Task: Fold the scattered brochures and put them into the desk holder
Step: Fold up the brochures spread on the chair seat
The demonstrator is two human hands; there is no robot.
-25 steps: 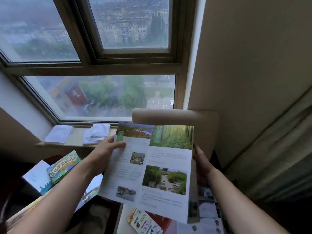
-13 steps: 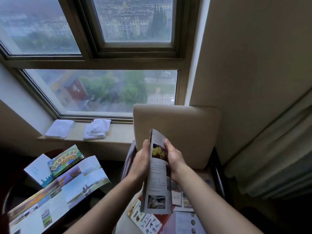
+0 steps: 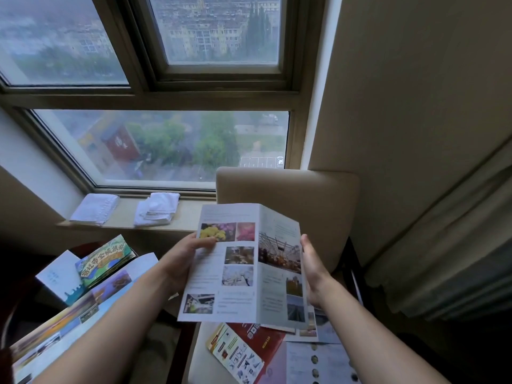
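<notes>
Loose leaflets (image 3: 243, 353) lay on the chair seat's near edge. Above them, the left hand (image 3: 181, 259) pinched the brochure (image 3: 243, 267), while the right hand (image 3: 311, 268), fingers straight, backed its right panel. Folding seemed underway; that panel probably needed closing inward. No holder showed.

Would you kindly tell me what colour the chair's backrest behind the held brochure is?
The backrest is plain cream beige, seen best in the head view.

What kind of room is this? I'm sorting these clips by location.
Probably a high-floor hotel room: the window looks far down on streets and rooftops, folded white towels lie on the sill, and tourist brochures sit beside a padded chair.
</notes>
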